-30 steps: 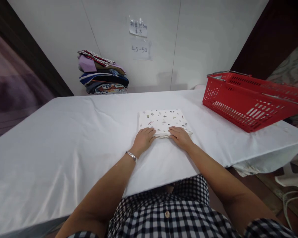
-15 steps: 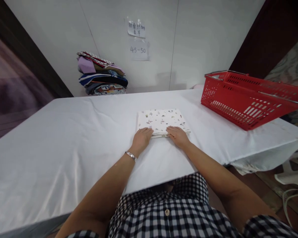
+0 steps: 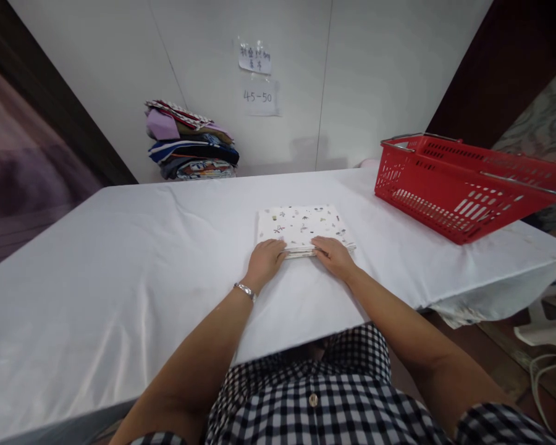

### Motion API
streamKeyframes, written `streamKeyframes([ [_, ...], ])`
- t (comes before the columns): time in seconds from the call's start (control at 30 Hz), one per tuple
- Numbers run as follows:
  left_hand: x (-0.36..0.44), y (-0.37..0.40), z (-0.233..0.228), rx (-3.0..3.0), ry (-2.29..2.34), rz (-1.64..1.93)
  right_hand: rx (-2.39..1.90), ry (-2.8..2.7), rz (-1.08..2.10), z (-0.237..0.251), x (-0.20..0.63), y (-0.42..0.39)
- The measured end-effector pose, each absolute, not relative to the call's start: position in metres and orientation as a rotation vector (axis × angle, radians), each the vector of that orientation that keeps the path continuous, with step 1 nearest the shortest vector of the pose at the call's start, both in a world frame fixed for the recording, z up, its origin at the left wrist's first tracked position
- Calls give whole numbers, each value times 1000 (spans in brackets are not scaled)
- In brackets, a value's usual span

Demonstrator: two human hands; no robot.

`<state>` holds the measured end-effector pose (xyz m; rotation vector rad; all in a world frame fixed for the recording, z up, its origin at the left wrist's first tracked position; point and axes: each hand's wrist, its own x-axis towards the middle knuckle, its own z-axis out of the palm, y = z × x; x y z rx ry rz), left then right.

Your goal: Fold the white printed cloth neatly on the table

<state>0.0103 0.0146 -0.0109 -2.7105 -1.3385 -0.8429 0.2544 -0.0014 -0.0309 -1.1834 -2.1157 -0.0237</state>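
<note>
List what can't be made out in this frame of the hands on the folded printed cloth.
- Fingertips of left hand and right hand, head view: curled over the near edge of the folded white printed cloth, so grip unclear.
- Inside of the red plastic basket: hidden by its wall, and cut off by the right edge.
- Upper handwritten paper note: too small to read.
- Stack of folded coloured fabrics: lower layers indistinct.

left hand [image 3: 265, 261]: palm down, fingers flat | right hand [image 3: 334, 255]: palm down, fingers flat
</note>
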Motion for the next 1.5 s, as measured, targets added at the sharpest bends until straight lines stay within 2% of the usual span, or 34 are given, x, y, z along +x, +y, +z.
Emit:
streamKeyframes([
  [0.37, 18, 16, -3, -2641, -1491, -713, -1184, -2056, -23, -25, 249, -1],
  [0.63, 17, 12, 0, -2706, -1466, -825, -1150, -2153, -37, -22, 250, 2],
  [1.0, 24, 11, 7, -2735, -1537, -742, -1212, -2256, -71, -21, 249, 4],
  [1.5, 22, 19, 10, -2716, -1388, -757, -1171, -2235, -110, -20, 246, 1],
])
